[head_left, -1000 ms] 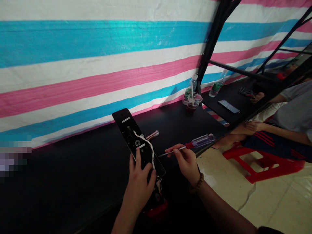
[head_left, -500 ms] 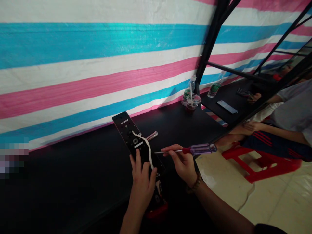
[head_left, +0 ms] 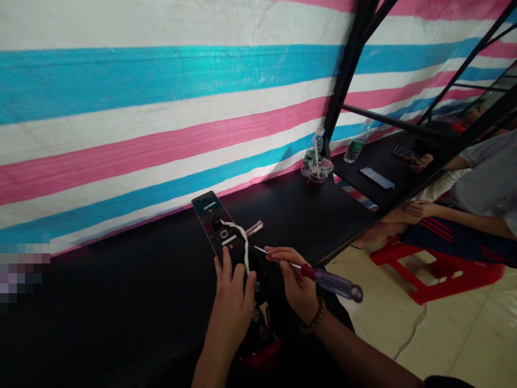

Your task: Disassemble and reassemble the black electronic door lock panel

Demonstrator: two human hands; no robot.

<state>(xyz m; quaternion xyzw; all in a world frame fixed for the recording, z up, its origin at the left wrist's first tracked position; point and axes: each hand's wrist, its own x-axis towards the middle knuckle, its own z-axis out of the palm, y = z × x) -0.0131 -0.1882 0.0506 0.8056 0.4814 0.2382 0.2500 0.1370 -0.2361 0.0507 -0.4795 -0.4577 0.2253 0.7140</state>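
Observation:
My left hand (head_left: pixel 233 295) grips the lower part of a long black metal panel (head_left: pixel 210 216), possibly a door-lock plate, with its fingers across the face. A white cable (head_left: pixel 242 241) runs over the panel and passes under those fingers. My right hand (head_left: pixel 293 280) holds a screwdriver (head_left: pixel 332 282) with a red and clear purple handle. Its thin shaft points left, with the tip just right of the panel and apparently not touching it. A small pinkish metal part (head_left: pixel 255 228) lies on the table beyond the panel. Something red (head_left: pixel 262 353) shows below the panel, partly hidden.
The black table (head_left: pixel 299 218) runs along a striped tarp wall. A plastic cup (head_left: pixel 317 171) and a bottle stand at its far end. Beyond a black frame post, a seated person's hand (head_left: pixel 422 161) rests near tools, a phone and a bottle. A red stool stands on the tiled floor.
The screwdriver has swung, its handle now pointing down to the right and its tip angled toward the panel. The panel has shifted slightly right and turned a little.

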